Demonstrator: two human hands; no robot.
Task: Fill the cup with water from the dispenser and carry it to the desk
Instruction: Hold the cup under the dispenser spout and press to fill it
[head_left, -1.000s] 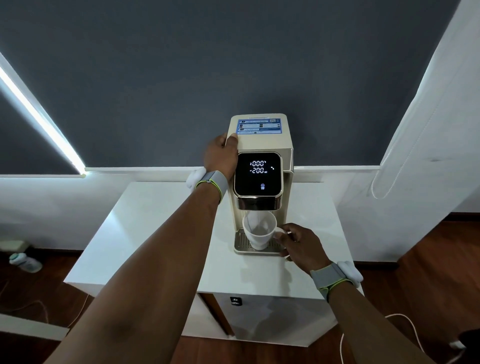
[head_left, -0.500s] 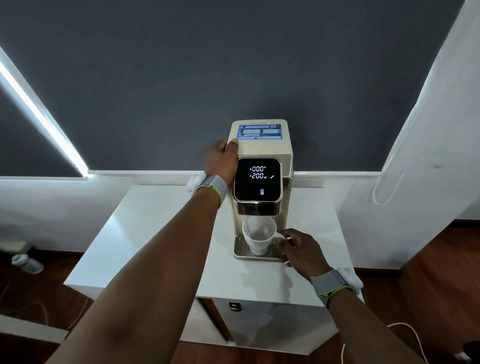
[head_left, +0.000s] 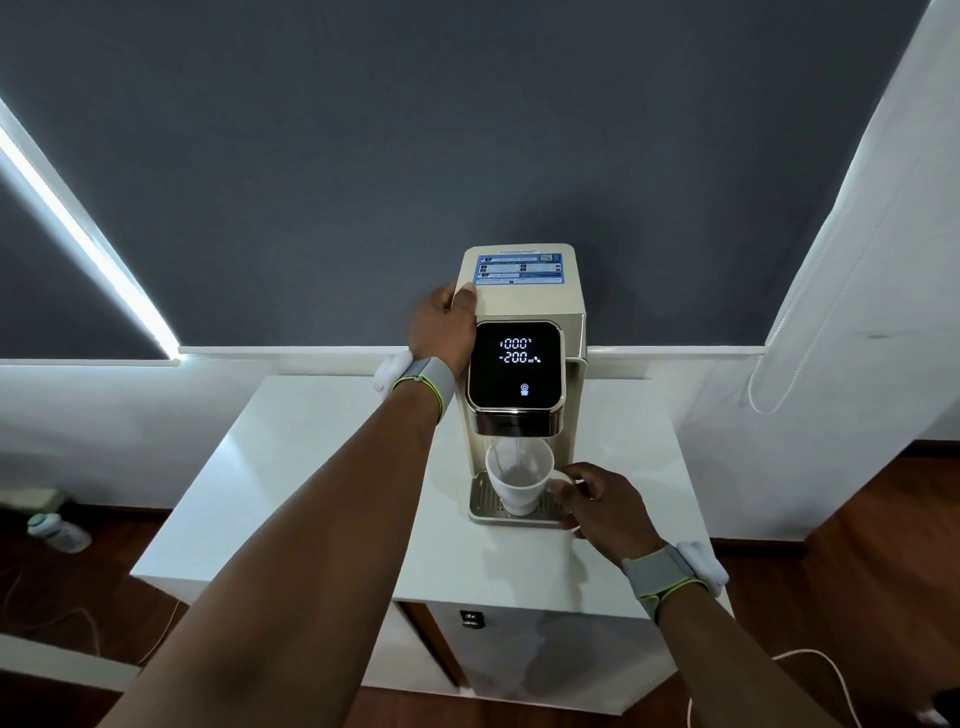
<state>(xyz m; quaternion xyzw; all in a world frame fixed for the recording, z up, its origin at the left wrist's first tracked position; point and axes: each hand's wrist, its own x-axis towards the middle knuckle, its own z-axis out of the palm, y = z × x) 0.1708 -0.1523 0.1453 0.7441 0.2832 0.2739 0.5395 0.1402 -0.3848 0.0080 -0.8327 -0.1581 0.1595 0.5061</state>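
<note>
Cup (head_left: 519, 480) on dispenser (head_left: 524, 301) tray, betw. hands: right hand (head_left: 605, 506) grips its handle; left hand (head_left: 441, 327) clasps dispenser's top corner.

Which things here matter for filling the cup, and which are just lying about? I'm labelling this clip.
In use: cup, dispenser, drip tray, right hand, left hand.
Lying about: bottle on the floor, cable.
</note>
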